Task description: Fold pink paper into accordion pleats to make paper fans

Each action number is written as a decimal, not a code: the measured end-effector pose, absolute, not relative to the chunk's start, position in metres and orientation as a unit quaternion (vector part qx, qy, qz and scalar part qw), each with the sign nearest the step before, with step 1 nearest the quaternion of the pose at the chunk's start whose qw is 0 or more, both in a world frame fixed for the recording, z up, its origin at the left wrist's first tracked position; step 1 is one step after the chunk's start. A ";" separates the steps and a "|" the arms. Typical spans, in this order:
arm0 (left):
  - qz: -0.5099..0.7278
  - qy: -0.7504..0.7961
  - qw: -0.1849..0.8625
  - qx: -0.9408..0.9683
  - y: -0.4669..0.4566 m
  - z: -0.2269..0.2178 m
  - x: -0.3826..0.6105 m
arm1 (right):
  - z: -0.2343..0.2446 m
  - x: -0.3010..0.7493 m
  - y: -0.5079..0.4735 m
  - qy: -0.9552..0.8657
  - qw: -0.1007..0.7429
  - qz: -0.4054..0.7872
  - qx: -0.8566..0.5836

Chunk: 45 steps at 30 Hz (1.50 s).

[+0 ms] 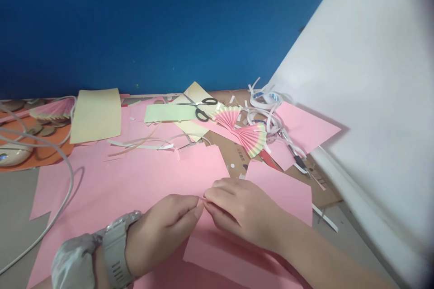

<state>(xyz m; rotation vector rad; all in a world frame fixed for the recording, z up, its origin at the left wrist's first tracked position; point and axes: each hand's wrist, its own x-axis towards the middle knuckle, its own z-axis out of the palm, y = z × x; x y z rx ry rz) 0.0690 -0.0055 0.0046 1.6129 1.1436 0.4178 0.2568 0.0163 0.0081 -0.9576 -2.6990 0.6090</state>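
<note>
Near the middle of the head view, my left hand (169, 221) and my right hand (244, 210) meet fingertip to fingertip. Both are closed in a pinch on a narrow edge of pink paper (202, 198), most of it hidden by the fingers. Whether this edge belongs to the pink sheet (237, 257) below the hands, I cannot tell. Larger pink sheets (135, 180) lie flat under and around my hands. Beyond them rests a pleated pink paper fan (249, 137) with yellow-green edges, shaped like a bow.
Black-handled scissors (202, 115) lie on green and yellow paper. At the right are a pen (298, 160), curled white strips (267, 122) and tape. A white cable (72, 180) loops over the left side, near a mouse (15, 154). A blue wall (152, 22) stands behind.
</note>
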 end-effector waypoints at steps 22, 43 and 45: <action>0.172 0.490 0.530 0.671 -0.004 -0.005 0.072 | -0.005 0.252 0.009 -0.945 0.110 0.005 -0.308; 0.196 0.489 0.530 0.664 -0.003 -0.009 0.069 | -0.001 0.253 0.007 -0.947 0.068 0.021 -0.312; 0.199 0.488 0.533 0.662 -0.003 -0.009 0.069 | -0.001 0.252 0.006 -0.946 0.068 0.021 -0.315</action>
